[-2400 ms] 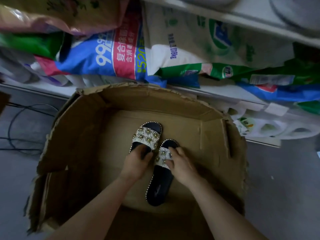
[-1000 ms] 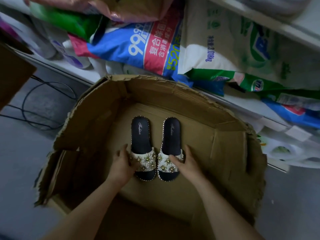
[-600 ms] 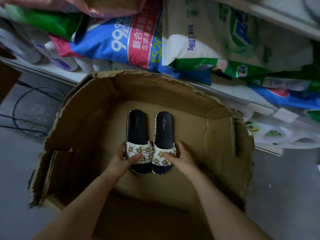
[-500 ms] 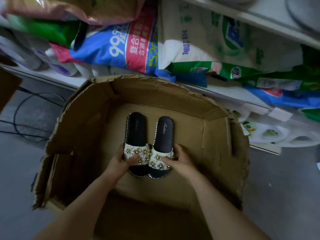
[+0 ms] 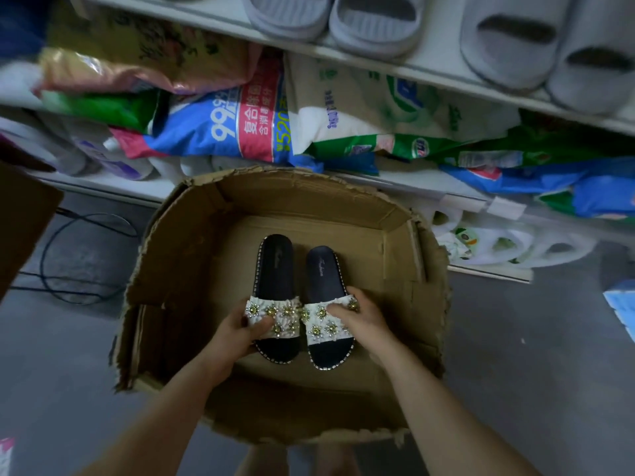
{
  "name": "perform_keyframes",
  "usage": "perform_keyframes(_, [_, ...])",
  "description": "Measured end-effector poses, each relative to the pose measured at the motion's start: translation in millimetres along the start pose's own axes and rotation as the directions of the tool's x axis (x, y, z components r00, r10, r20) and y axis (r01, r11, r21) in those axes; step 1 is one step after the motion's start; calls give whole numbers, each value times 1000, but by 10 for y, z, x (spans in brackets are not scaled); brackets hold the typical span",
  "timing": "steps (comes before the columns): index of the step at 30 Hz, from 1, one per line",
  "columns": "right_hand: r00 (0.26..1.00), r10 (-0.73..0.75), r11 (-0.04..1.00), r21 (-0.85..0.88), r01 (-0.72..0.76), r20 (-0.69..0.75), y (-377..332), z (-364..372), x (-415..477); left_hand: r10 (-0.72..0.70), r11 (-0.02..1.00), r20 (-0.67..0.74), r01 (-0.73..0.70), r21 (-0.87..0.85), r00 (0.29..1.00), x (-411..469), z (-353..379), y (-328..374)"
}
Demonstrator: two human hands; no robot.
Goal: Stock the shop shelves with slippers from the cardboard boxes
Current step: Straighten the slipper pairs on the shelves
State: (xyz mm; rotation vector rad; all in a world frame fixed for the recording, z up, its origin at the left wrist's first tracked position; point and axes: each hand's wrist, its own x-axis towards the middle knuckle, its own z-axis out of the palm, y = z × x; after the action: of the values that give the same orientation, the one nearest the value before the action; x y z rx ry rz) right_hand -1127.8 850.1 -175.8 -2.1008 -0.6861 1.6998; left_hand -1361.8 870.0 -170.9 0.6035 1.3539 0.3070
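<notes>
gripping the left-hand slipper (image 5: 275, 290) by its beaded white strap with the left hand (image 5: 237, 334), thumb curled over the strap; pinching the strap of the right-hand slipper (image 5: 324, 286) likewise with the right hand (image 5: 359, 321). hands side by side, each clamped on its own slipper, straps meeting in the middle. sitting inside the cardboard box (image 5: 185, 255), toe ends toward the body, heels toward the shelves; cannot tell whether lifted clear of the box floor or resting on it.

judging the risks:
- may drop a slipper if raised by the strap alone, with the dark sole hanging and swinging free.
- may catch a sole on the ragged torn rim of the box on the way out.
- may loosen the gold-centred beads by squeezing hard on the strap.
- may knock off the grey slippers (image 5: 374, 25) already lined up at the edge of the upper shelf (image 5: 429, 68) when pushing the pair in beside them.
- may trip on the black cable (image 5: 68, 297) looped on the floor left of the box when stepping round.

reading outward:
- cursive script on each insole, possibly "fashion", too small to confirm.
- on the blue and red bag (image 5: 206, 132) behind the box, "99" in large white figures, "520" in yellow, and chinese characters starting 复合.
- on the white and green bag (image 5: 371, 108) next to it, small print ending "018kg".
- on the wrapped paper rolls (image 5: 508, 245) at the right, a green cartoon figure, no legible words.
</notes>
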Motion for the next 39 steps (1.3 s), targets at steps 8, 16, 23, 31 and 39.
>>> perform_keyframes(8, [978, -192, 962, 183, 204, -84, -352, -592, -1251, 99, 991, 181, -114, 72, 978, -904, 106, 650])
perform_keyframes(16, [864, -367, 849, 256, 462, -343, -607, -1366, -2149, 319, 920, 322, -373, 120, 891, -1545, 796, 1482])
perform_keyframes(23, [753, -356, 770, 283, 572, -554, -721, -2275, -2352, 424, 876, 340, -475, 82, 840, -1638, 1754, 2163])
perform_keyframes(31, [651, -367, 796, 139, 590, -665, -893, -4008, -2183, 525, 829, 292, -558, 35, 800, -1380, 3216, 2724])
perform_keyframes(39, [675, -362, 854, 62, 516, -643, -1073, -5461, -1638, 508, 857, 185, -514, -16, 841, -950, 4364, 2957])
